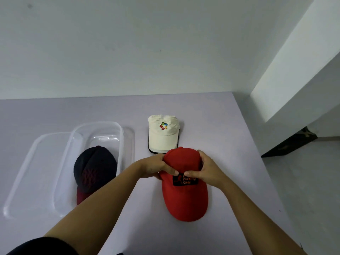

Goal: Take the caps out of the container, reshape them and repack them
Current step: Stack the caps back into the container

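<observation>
I hold the red cap (184, 197) at the centre of the frame, on the pale table (230, 129). Its long axis runs straight up and down the picture, with the crown at the top and the brim pointing down toward me. My left hand (154, 167) grips the crown from the left and my right hand (207, 172) from the right. Both sets of fingers are curled round the sides, and both thumbs press on the front panel just above the black patch, nearly meeting in the middle. So the crown sits between my palms, equally near to both hands, and I judge the shaping squeeze has to come inward from both sides. Just above the red crown, close to or touching it, the white cap (163, 137) rests on the table, brim toward me. Left of centre stands the clear container (120, 137), with the dark cap (95, 162) inside it, its dark red brim at the lower end. The rest of the tub looks empty. A clear lid (24, 181) lies flat at the left and seems to run partly under the container. To repack the red cap I would carry it leftward, so my left hand is the nearer one.
</observation>
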A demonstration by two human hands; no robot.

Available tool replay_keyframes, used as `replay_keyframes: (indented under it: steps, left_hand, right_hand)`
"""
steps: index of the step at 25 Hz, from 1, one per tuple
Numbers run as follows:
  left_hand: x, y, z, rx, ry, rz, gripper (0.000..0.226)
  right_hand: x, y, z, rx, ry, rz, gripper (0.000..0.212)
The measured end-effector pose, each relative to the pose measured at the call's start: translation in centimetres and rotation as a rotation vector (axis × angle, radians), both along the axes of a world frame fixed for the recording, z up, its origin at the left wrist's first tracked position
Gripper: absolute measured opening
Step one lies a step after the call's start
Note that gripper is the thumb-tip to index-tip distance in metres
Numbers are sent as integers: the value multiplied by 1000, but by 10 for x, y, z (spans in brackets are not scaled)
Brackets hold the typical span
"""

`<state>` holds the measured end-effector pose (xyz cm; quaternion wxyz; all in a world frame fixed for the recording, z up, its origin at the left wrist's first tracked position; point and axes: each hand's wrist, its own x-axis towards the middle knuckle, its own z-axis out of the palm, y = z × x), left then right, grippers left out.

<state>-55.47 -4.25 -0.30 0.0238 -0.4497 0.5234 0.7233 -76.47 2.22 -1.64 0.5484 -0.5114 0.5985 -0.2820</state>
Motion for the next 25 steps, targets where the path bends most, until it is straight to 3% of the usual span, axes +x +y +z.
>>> replay_keyframes:
  steps: [5, 9, 11, 13, 15, 18, 21, 23, 25]
  left_hand:
    - [70, -19, 47, -176, 18, 60, 28]
    - [168, -42, 98, -339, 20, 202, 33]
    - [219, -54, 123, -436, 13, 272, 31]
    - [261, -64, 142, -508, 23, 351, 32]
    - [292, -72, 153, -554, 41, 420, 35]
    - [322, -82, 157, -596, 57, 465, 35]
    - [333, -93, 152, -625, 57, 481, 33]
    - [334, -99, 145, -651, 43, 482, 32]
    - [333, -104, 136, -662, 32, 484, 34]
  right_hand:
    - [61, -24, 40, -117, -140, 25, 57]
    - [138, -49, 55, -249, -274, -265, 44]
    - [180, -56, 54, -243, -207, -392, 31]
    - [221, -57, 42, -232, -76, -348, 18]
    - [256, -59, 26, -182, 49, -140, 37]
    - [294, -70, 11, -14, 219, 169, 82]
    - [312, -88, 0, 167, 296, 306, 116]
    - [314, -96, -5, 233, 343, 356, 126]
    - [310, -101, -7, 223, 379, 397, 119]
